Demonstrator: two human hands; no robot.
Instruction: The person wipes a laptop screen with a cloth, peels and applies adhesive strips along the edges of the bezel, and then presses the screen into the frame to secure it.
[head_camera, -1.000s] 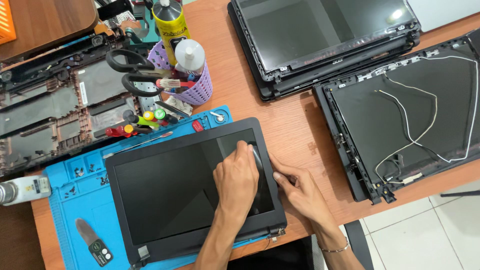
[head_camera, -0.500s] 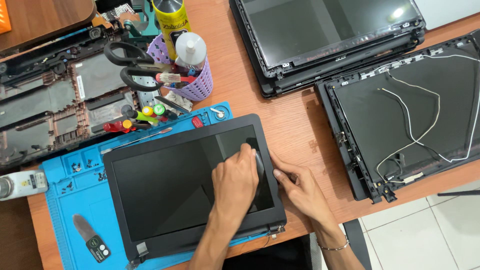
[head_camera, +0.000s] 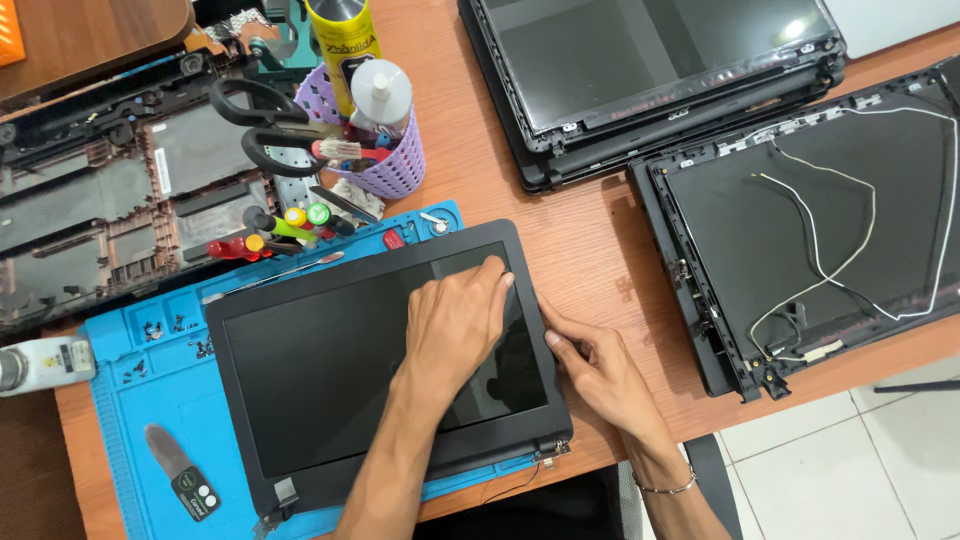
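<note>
- Two bare hands work on one laptop screen assembly (head_camera: 330, 370), which lies face up on the blue repair mat (head_camera: 120, 400) at the near edge of the wooden table (head_camera: 590, 230).
- The left hand (head_camera: 455, 325) lies flat on the dark panel, fingers together and stretched toward the right side of the bezel, clamped on nothing.
- The right hand (head_camera: 600, 370) rests on the table just beside the frame, fingertips touching its right edge; whether they grip it I cannot tell.
- To do this well, I judge, keep the palm pressure light on the glass and work along the edge evenly, not at one spot.
- Counted: one screen under the hands, one more screen assembly (head_camera: 650, 80) beyond, one open lid shell with antenna wires (head_camera: 830, 230), one stripped base (head_camera: 110, 210), one lilac tool basket (head_camera: 385, 150), one black pry tool (head_camera: 180, 470).
</note>
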